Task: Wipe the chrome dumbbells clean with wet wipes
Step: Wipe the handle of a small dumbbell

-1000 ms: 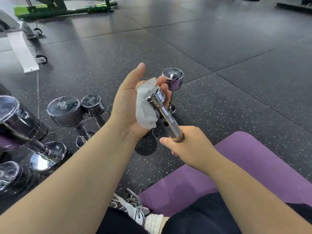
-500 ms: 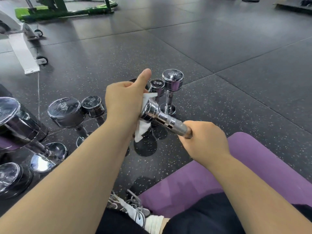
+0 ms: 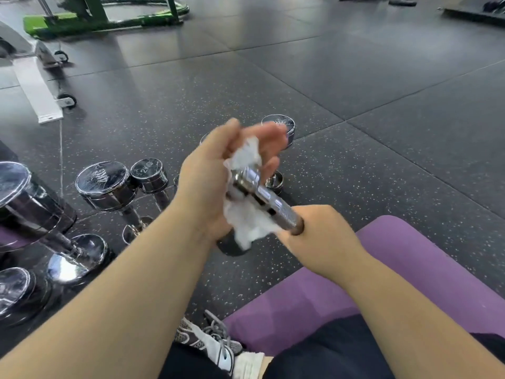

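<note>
A small chrome dumbbell [image 3: 266, 198] is held in the air in front of me, tilted up to the left. My right hand [image 3: 322, 239] grips its near end, which is hidden inside the fist. My left hand [image 3: 216, 181] holds a crumpled white wet wipe [image 3: 246, 217] against the dumbbell's far head, palm turned towards me, fingers curled loosely round the wipe and head. The left hand is blurred by motion.
Several chrome dumbbells stand on end on the black rubber floor: a big one [image 3: 30, 206] at far left, a mid-size one [image 3: 105, 187], a 2 kg one [image 3: 149, 175] and one behind my left hand [image 3: 281, 124]. A purple mat [image 3: 410, 258] lies under me. A green machine frame [image 3: 90, 20] stands far left.
My left hand has turned from back-up over the dumbbell head to palm facing me, with the wipe rubbed round the head. The dumbbell has tilted more upright.
</note>
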A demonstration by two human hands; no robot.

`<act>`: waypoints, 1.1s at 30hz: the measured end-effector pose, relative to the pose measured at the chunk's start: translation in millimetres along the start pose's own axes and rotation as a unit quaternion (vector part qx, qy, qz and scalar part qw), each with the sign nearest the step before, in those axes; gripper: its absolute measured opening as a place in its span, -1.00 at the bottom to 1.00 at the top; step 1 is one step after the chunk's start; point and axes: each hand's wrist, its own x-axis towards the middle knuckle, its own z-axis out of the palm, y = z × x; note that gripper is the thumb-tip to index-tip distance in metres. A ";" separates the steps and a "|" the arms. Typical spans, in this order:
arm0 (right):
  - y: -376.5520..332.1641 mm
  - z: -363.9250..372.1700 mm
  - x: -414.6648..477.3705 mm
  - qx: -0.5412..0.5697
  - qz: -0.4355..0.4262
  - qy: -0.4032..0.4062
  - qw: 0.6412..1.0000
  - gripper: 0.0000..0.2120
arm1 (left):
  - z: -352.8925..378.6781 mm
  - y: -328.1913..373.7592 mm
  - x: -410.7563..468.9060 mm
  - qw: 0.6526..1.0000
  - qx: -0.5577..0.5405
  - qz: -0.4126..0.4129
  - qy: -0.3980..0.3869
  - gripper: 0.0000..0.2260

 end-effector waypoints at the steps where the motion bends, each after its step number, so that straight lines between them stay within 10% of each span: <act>1: -3.2 1.8 -0.6 0.060 0.024 -0.037 0.997 -0.65 | 2.6 -2.9 0.1 0.997 0.002 0.064 0.042 -0.58; 4: -5.5 7.0 -1.1 0.031 0.025 -0.011 0.999 -0.66 | -2.7 -5.8 4.1 0.915 0.315 0.230 0.107 -0.64; 8: 3.2 -6.0 -0.4 -0.181 -0.002 0.152 0.972 -0.62 | -8.2 6.0 5.9 0.844 0.529 0.062 0.057 -0.64; 12: 7.4 -0.3 -1.5 -0.153 -0.004 0.096 0.984 -0.63 | -8.9 10.4 2.8 0.954 0.285 -0.091 0.016 -0.56; 15: -1.9 4.5 -4.6 0.090 0.035 -0.070 0.993 -0.63 | -3.5 1.6 4.5 0.988 0.148 0.039 0.024 -0.70; 19: -22.5 11.2 -11.8 0.357 0.028 -0.249 0.900 -0.60 | 15.5 -12.9 7.4 0.989 -0.011 0.137 0.061 -0.89; 26: -19.9 -1.3 -10.3 0.510 0.028 -0.426 0.746 -0.67 | 7.6 -12.9 4.0 0.989 -0.105 -0.042 -0.096 -0.88; 33: -19.4 17.7 -2.0 0.089 0.084 -0.035 0.992 -0.68 | 12.8 -31.8 20.5 0.977 0.039 0.088 0.193 -0.87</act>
